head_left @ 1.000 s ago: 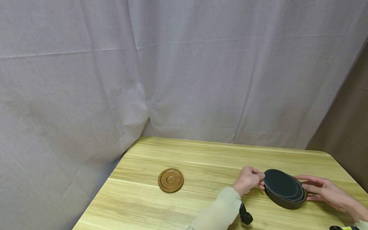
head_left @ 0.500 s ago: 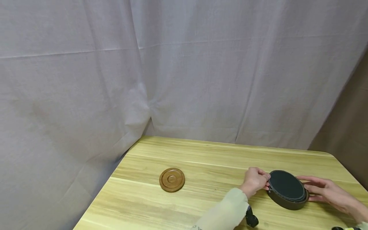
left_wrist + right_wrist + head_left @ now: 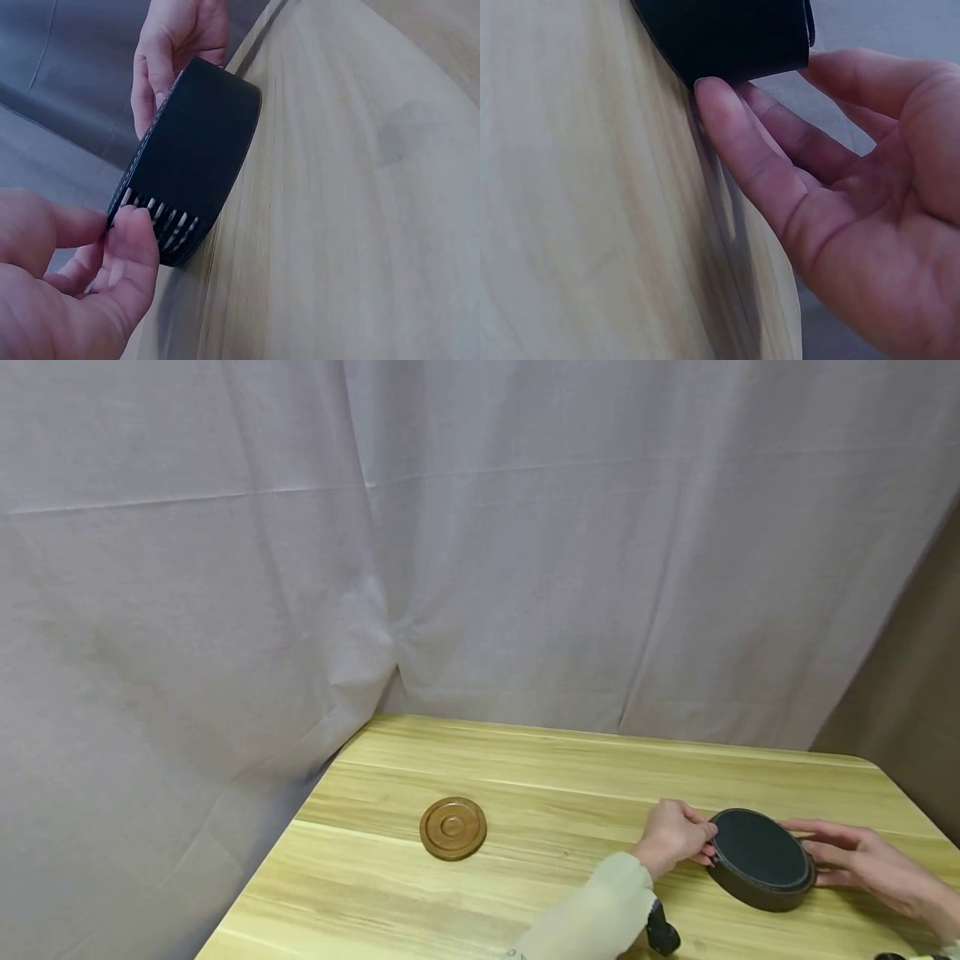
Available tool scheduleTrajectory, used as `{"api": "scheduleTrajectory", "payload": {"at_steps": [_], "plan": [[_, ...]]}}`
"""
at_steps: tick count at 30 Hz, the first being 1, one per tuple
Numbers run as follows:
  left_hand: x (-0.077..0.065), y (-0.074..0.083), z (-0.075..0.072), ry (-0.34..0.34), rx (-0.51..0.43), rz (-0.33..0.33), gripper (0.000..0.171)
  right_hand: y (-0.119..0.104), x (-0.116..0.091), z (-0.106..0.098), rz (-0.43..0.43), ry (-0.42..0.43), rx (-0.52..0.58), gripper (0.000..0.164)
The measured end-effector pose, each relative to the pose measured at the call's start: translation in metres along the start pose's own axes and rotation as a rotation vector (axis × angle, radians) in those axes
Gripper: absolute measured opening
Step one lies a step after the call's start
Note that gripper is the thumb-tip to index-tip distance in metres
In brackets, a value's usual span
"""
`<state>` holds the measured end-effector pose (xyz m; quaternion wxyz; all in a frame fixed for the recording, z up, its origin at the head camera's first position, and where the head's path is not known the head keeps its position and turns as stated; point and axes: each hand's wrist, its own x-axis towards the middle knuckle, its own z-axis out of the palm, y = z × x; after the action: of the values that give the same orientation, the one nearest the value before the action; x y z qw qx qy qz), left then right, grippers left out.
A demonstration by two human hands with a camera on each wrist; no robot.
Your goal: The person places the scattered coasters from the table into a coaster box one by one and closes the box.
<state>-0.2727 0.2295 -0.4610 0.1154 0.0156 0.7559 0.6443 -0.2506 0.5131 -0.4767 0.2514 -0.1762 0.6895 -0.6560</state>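
On the right of the table is a low round black holder (image 3: 772,897) with white stitching at one end, seen from the side in the left wrist view (image 3: 202,135). A round black coaster (image 3: 757,847) with a pale stitched edge lies level in its top. My left hand (image 3: 675,833) pinches the coaster's left edge at the rim between thumb and fingers. From the opposite side, my right hand (image 3: 862,860) holds the holder's wall, thumb near the upper rim and fingertips low on the side (image 3: 840,165). Whether more coasters lie underneath is hidden.
A round brown wooden coaster (image 3: 453,828) with a ringed middle lies on the left part of the wooden table (image 3: 525,793). A grey curtain (image 3: 480,543) hangs behind the table and along its left side.
The coaster, earlier offset to the left over the holder's rim, now sits centred in it. My left hand has moved slightly right with it; the right hand keeps its hold.
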Motion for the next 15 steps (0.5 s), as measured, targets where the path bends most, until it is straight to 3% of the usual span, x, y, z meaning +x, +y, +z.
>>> {"api": "scheduleTrajectory", "payload": {"at_steps": [8, 15], "plan": [[0.001, 0.001, -0.006, -0.11, 0.065, 0.003, 0.013, 0.001, -0.001, -0.001, 0.021, 0.042, -0.03, 0.048], [0.005, -0.006, -0.019, -0.248, 0.028, 0.017, 0.015, 0.0, -0.002, -0.001, -0.003, 0.008, -0.007, 0.048]]}}
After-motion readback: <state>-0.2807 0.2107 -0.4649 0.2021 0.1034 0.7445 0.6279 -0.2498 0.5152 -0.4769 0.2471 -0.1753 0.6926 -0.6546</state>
